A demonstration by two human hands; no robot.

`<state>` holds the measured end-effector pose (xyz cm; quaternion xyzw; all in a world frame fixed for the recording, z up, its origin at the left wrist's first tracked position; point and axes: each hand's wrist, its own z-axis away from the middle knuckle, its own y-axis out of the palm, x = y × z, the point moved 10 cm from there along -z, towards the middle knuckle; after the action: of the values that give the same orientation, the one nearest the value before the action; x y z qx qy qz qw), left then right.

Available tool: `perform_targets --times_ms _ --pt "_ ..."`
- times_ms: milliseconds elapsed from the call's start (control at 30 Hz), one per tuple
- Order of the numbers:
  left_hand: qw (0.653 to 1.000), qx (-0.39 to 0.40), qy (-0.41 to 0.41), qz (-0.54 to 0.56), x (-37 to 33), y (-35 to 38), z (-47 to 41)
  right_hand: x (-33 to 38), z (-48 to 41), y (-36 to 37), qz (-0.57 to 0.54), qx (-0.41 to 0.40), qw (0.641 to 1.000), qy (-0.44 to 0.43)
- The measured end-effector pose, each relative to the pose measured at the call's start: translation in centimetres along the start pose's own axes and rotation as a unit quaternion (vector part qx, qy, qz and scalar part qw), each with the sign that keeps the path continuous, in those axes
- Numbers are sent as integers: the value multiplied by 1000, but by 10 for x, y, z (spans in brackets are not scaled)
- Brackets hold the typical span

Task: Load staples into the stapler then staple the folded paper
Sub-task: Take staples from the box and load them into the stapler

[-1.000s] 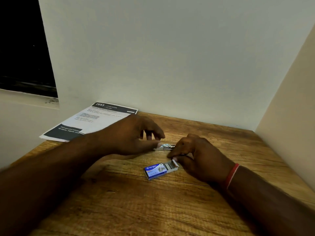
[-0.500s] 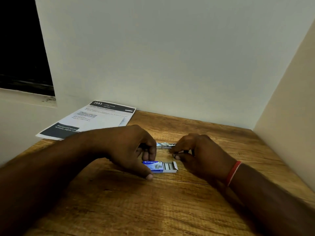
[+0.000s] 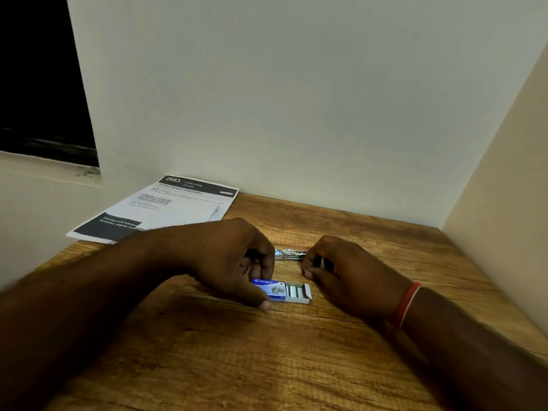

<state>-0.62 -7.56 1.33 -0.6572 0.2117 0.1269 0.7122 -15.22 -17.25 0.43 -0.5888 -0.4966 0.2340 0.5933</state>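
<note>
A small blue staple box lies on the wooden table, its inner tray slid out to the right with several staple strips showing. My left hand grips the box's blue sleeve between thumb and fingers. Just behind it lies a small metal stapler, partly hidden by both hands. My right hand sits to the right of the stapler with curled fingers at its right end; whether it holds anything there is hidden. The printed paper lies at the back left.
A pale wall stands close behind the table and another closes the right side. A dark window opening is at the upper left. The paper overhangs the table's back left corner.
My left hand has come down from the stapler onto the staple box and now grips its sleeve. The box has turned slightly. My right hand has barely moved.
</note>
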Motion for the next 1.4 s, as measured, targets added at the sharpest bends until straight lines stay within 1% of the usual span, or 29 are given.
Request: perform_targets --times_ms 100,167,267,367,700,800,867,967,1067,1400 --pt "1000 -4 2 2 -2 1 -1 10 5 -7 -49 -4 999 -11" --pt "1000 -7 2 -2 -2 1 -1 22 9 -11 -73 9 997 -37" --pt "1000 -8 -3 -9 -1 0 -1 36 16 -11 -52 43 995 -70" --pt "1000 -11 -7 -1 1 0 0 42 18 -9 -17 46 995 -87" --pt "1000 -13 -12 -3 2 -1 -2 36 15 -12 -17 28 996 -79" --pt "1000 -10 -6 4 2 -1 -1 31 13 -22 -51 -16 996 -73" --pt "1000 -9 -6 9 5 -4 1 22 12 -26 -80 -34 995 -53" --pt "999 -6 -6 31 12 -7 3 9 11 -20 -146 3 989 -23" --pt "999 -5 -3 42 14 -7 1 6 13 -17 -198 36 979 -14" --pt "999 -16 8 31 8 -9 0 4 13 -11 -203 21 978 -28"
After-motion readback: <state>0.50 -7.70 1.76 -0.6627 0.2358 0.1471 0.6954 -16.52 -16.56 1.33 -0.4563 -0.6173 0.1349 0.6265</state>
